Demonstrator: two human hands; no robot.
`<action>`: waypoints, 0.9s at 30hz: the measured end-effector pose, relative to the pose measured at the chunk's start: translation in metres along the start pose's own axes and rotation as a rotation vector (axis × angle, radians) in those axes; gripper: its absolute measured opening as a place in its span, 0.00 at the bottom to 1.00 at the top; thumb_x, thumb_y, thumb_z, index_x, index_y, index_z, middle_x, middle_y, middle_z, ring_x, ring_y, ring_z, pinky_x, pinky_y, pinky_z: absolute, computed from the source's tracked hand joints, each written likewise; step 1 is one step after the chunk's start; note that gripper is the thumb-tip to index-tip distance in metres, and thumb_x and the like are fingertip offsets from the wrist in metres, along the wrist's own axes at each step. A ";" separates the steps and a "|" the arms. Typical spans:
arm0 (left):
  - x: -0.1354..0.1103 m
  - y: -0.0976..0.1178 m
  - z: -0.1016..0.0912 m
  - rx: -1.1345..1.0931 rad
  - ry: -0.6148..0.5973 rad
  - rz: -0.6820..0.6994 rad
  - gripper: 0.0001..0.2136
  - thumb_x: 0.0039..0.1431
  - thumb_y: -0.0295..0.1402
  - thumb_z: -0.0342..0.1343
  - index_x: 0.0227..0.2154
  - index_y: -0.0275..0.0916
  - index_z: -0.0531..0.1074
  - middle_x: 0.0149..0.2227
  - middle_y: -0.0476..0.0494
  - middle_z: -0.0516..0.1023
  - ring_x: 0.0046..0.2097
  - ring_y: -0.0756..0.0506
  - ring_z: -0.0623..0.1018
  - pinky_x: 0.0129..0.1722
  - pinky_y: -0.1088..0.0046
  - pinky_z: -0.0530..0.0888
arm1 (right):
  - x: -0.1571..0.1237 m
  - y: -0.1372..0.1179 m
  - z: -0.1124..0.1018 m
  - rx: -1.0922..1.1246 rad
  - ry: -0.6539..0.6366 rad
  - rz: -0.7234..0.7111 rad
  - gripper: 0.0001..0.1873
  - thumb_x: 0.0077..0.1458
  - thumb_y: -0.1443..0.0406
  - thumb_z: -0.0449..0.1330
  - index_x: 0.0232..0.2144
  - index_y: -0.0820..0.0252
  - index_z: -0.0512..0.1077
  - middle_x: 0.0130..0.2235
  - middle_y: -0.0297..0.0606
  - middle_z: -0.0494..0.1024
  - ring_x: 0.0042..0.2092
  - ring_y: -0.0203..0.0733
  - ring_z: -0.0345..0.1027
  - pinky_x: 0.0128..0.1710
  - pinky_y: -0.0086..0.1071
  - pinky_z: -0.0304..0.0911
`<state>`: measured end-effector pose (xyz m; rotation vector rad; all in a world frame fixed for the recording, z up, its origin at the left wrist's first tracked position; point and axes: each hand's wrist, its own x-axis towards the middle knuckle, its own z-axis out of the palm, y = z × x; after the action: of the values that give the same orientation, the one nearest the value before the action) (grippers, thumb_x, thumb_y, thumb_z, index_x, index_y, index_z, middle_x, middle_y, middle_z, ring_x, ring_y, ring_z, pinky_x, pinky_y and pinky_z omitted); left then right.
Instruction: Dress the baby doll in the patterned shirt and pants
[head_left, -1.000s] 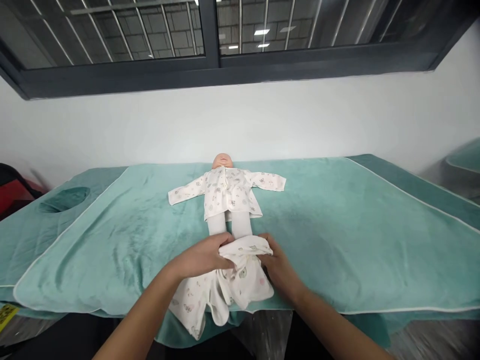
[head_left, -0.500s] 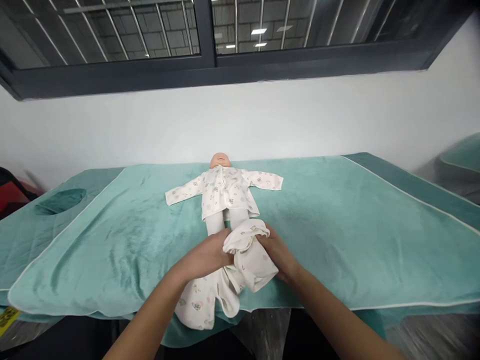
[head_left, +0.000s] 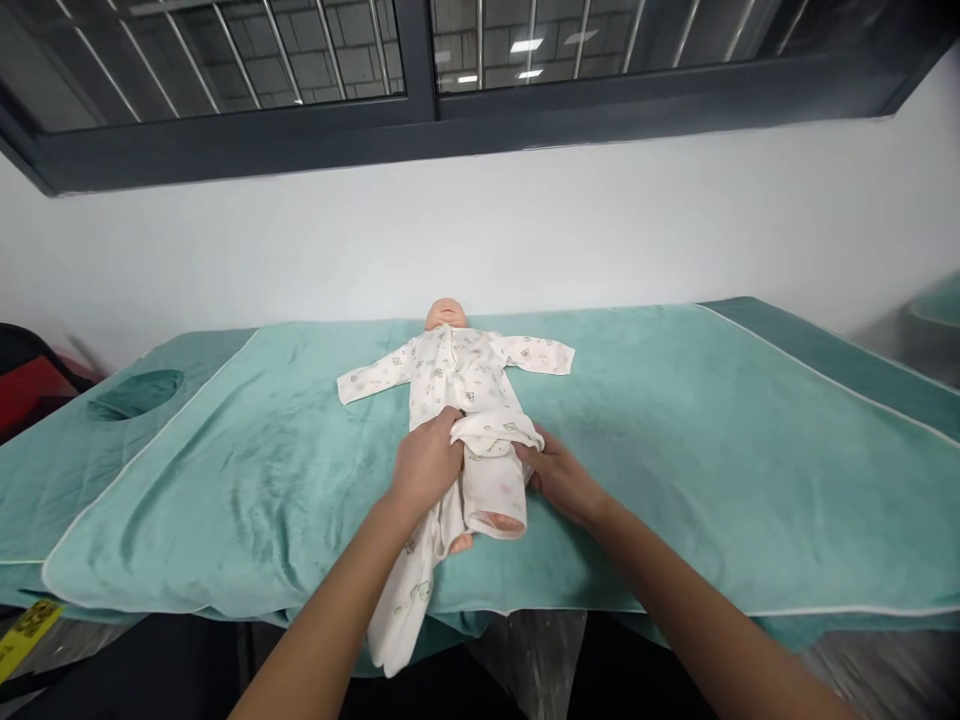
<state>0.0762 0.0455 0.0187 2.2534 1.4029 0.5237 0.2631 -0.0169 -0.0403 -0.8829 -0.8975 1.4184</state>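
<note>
A baby doll (head_left: 445, 313) lies on its back on the bed, its head toward the wall. It wears a white patterned shirt (head_left: 442, 365) with the sleeves spread out sideways. My left hand (head_left: 430, 460) is closed on the waistband of white patterned baby pants (head_left: 496, 485), and my right hand (head_left: 559, 478) grips the opposite side of them. One pant leg is around a leg of the doll, with a bit of the foot showing at the cuff. The other pant leg hangs loose over the bed's front edge, beside the doll's second foot (head_left: 461, 543).
A green velvety cover (head_left: 675, 450) lies over the bed, which has a face hole (head_left: 135, 394) at the left. Behind it stand a white wall (head_left: 480, 240) and a dark window frame (head_left: 420, 130). A red and black object (head_left: 34, 385) is at the far left.
Both hands have pulled the pants up toward the doll's shirt. The bunched pant leg now lies straight along one leg, and the doll's grey-white upper legs are covered from view.
</note>
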 end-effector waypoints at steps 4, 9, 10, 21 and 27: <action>-0.005 0.001 -0.015 -0.454 -0.155 -0.069 0.06 0.53 0.33 0.55 0.35 0.41 0.69 0.35 0.47 0.76 0.38 0.43 0.74 0.36 0.71 0.66 | 0.020 -0.001 -0.012 -0.187 0.065 -0.079 0.16 0.54 0.57 0.64 0.42 0.57 0.72 0.39 0.32 0.77 0.38 0.37 0.67 0.39 0.30 0.62; -0.004 -0.007 -0.036 -1.085 -0.351 -0.134 0.15 0.49 0.39 0.64 0.36 0.37 0.70 0.34 0.46 0.75 0.35 0.46 0.75 0.34 0.73 0.68 | 0.027 -0.001 -0.014 -0.189 0.067 -0.048 0.14 0.52 0.58 0.63 0.39 0.58 0.71 0.32 0.29 0.74 0.32 0.35 0.64 0.32 0.28 0.58; -0.001 -0.012 -0.040 -1.132 -0.362 -0.147 0.14 0.49 0.38 0.64 0.36 0.36 0.70 0.34 0.45 0.75 0.34 0.47 0.75 0.33 0.74 0.68 | 0.026 -0.002 -0.015 -0.172 0.071 -0.042 0.14 0.51 0.58 0.64 0.39 0.58 0.71 0.31 0.29 0.73 0.31 0.35 0.63 0.32 0.28 0.58; 0.019 -0.059 -0.045 -1.352 -0.101 -0.234 0.14 0.46 0.39 0.66 0.31 0.36 0.72 0.27 0.50 0.73 0.28 0.50 0.72 0.29 0.76 0.68 | 0.034 -0.030 -0.028 -0.494 -0.043 -0.009 0.13 0.48 0.58 0.65 0.34 0.60 0.74 0.35 0.34 0.75 0.39 0.42 0.67 0.42 0.36 0.60; 0.008 -0.020 -0.043 -1.425 -0.114 -0.170 0.13 0.50 0.41 0.64 0.34 0.39 0.71 0.25 0.54 0.71 0.25 0.52 0.70 0.26 0.78 0.66 | 0.030 -0.075 0.022 -0.696 -0.304 -0.120 0.21 0.52 0.58 0.64 0.49 0.53 0.72 0.52 0.37 0.72 0.53 0.48 0.63 0.52 0.39 0.58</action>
<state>0.0423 0.0674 0.0448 0.9692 0.6797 0.9080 0.2739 0.0145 0.0368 -1.1083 -1.7052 1.1551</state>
